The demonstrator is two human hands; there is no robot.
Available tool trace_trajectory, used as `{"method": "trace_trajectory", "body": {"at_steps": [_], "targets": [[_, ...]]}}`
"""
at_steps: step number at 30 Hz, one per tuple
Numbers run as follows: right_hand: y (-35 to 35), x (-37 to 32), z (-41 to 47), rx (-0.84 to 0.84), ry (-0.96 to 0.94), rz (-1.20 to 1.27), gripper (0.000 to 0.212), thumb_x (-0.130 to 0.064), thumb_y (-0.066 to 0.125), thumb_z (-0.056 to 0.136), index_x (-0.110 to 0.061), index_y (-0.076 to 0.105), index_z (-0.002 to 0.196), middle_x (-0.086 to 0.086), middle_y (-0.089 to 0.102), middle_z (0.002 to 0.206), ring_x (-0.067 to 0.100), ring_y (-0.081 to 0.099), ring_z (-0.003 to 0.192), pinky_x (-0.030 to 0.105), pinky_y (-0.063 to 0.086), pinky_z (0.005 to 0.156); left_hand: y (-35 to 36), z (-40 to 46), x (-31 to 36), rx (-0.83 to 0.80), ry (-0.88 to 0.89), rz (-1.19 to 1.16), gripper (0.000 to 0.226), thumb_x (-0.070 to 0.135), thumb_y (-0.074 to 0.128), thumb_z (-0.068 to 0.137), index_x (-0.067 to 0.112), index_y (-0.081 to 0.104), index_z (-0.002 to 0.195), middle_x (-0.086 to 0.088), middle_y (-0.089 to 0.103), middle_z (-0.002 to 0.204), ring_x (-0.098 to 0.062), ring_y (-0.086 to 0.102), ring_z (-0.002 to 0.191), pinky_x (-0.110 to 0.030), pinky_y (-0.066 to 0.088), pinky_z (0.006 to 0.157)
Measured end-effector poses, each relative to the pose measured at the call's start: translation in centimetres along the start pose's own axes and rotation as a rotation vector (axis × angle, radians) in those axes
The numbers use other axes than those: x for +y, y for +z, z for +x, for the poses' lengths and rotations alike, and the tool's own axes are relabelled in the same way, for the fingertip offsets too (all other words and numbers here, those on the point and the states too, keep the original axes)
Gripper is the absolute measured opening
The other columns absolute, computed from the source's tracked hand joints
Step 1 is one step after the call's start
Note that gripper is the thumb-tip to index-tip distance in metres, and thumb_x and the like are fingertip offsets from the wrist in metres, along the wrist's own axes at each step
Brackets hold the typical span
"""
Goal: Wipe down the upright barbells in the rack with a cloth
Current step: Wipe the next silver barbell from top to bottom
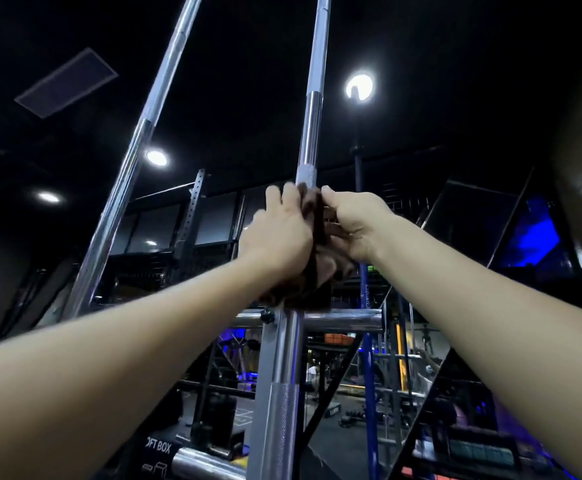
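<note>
Two hands, left (277, 233) and right (355, 226), grip a brown cloth (317, 271) wrapped round the centre-frame bar (308, 133) just above the rack rail (338, 320); judged risk: loose cloth snagging there, or a hard stroke tilting the bar.

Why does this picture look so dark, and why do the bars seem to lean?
Head view: the gym is dim, lit by round ceiling lights that flare white; the wide lens makes the left barbell lean, while the barbell being wiped glints; the brown cloth and left hand are motion-blurred, the right hand sharper.
</note>
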State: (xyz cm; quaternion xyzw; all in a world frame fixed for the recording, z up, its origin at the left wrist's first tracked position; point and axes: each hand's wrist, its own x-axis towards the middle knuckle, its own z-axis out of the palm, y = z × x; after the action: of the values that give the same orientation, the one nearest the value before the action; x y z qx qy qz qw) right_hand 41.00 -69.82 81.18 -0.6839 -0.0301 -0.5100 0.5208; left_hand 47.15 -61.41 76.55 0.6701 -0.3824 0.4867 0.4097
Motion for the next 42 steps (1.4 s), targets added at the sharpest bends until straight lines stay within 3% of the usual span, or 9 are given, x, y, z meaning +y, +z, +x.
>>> {"method": "trace_trajectory", "body": {"at_steps": [5, 10, 15, 18, 24, 32, 36, 39, 42], "targets": [[0.2, 0.6, -1.8, -0.030, -0.026, -0.002, 0.021, -0.022, 0.054, 0.097, -0.014, 0.064, 0.081, -0.001, 0.066, 0.076, 0.011, 0.060, 0.065, 0.026, 0.052, 0.064, -0.3, -5.8, -1.0, -0.052, 0.003, 0.085, 0.033, 0.043, 0.027, 0.100, 0.015, 0.034, 0.116, -0.006, 0.037, 0.117, -0.035, 0.052, 0.106, -0.040, 0.032, 0.068], [0.7, -0.4, -1.9, 0.034, -0.045, -0.041, 0.017, -0.022, 0.064, 0.090, -0.005, 0.067, 0.086, 0.011, 0.065, 0.083, 0.028, 0.063, 0.076, 0.045, 0.055, 0.077, -1.4, 2.4, 0.7, 0.005, -0.062, -0.030, 0.036, 0.040, 0.027, 0.101, 0.010, 0.033, 0.120, -0.010, 0.038, 0.123, -0.038, 0.053, 0.107, -0.040, 0.029, 0.073], [0.5, 0.3, -3.1, -0.008, -0.004, -0.035, 0.008, -0.011, 0.058, 0.092, -0.009, 0.065, 0.091, 0.005, 0.064, 0.079, 0.013, 0.061, 0.060, 0.021, 0.051, 0.048, -0.6, -5.8, -1.1, -0.045, 0.021, 0.028, 0.033, 0.039, 0.030, 0.101, 0.013, 0.033, 0.119, -0.008, 0.037, 0.119, -0.037, 0.053, 0.103, -0.040, 0.033, 0.068], [0.3, 1.1, -3.8, 0.000, 0.006, -0.020, 0.016, -0.010, 0.055, 0.092, -0.006, 0.067, 0.102, 0.005, 0.068, 0.090, 0.013, 0.064, 0.068, 0.017, 0.049, 0.046, -0.4, -10.5, -1.8, -0.137, 0.024, 0.122, 0.031, 0.043, 0.029, 0.100, 0.016, 0.033, 0.113, -0.005, 0.037, 0.116, -0.034, 0.052, 0.104, -0.039, 0.033, 0.067], [0.6, 1.4, -4.3, 0.057, -0.012, -0.044, 0.025, -0.008, 0.061, 0.087, -0.009, 0.057, 0.062, 0.012, 0.053, 0.071, 0.025, 0.052, 0.071, 0.038, 0.044, 0.065, -0.2, -1.0, 1.0, 0.003, -0.114, -0.036, 0.029, 0.036, 0.028, 0.102, 0.011, 0.035, 0.115, -0.009, 0.038, 0.120, -0.036, 0.050, 0.106, -0.041, 0.027, 0.069], [0.8, 2.3, -6.7, 0.021, 0.016, -0.031, 0.017, -0.004, 0.050, 0.093, -0.005, 0.064, 0.101, 0.010, 0.057, 0.085, 0.016, 0.055, 0.069, 0.027, 0.057, 0.063, 0.3, -13.3, -2.6, -0.163, 0.035, 0.131, 0.036, 0.047, 0.031, 0.098, 0.017, 0.032, 0.119, -0.002, 0.033, 0.120, -0.027, 0.047, 0.108, -0.038, 0.035, 0.067], [1.4, 2.9, -6.6, 0.129, -0.055, -0.116, 0.025, -0.004, 0.054, 0.091, 0.016, 0.059, 0.105, 0.025, 0.053, 0.079, 0.022, 0.047, 0.074, 0.034, 0.042, 0.064, -0.2, -7.8, -1.7, -0.109, -0.002, 0.009, 0.032, 0.039, 0.031, 0.101, 0.011, 0.034, 0.115, -0.009, 0.036, 0.120, -0.035, 0.050, 0.106, -0.040, 0.031, 0.068], [1.7, 2.5, -6.3, 0.157, -0.038, -0.149, 0.022, -0.015, 0.062, 0.090, 0.000, 0.062, 0.074, 0.019, 0.055, 0.076, 0.022, 0.049, 0.077, 0.035, 0.041, 0.068, 0.1, -4.1, -0.8, -0.032, -0.004, -0.072, 0.029, 0.036, 0.028, 0.102, 0.010, 0.035, 0.113, -0.011, 0.037, 0.119, -0.037, 0.051, 0.104, -0.041, 0.028, 0.067], [1.5, 2.6, -6.0, 0.137, -0.018, -0.153, 0.014, -0.018, 0.062, 0.091, -0.007, 0.063, 0.082, 0.008, 0.059, 0.074, 0.018, 0.054, 0.064, 0.023, 0.048, 0.054, 0.4, -7.0, -1.5, -0.032, 0.045, -0.026, 0.026, 0.034, 0.031, 0.101, 0.012, 0.034, 0.115, -0.009, 0.035, 0.122, -0.035, 0.048, 0.104, -0.040, 0.028, 0.065]]}}
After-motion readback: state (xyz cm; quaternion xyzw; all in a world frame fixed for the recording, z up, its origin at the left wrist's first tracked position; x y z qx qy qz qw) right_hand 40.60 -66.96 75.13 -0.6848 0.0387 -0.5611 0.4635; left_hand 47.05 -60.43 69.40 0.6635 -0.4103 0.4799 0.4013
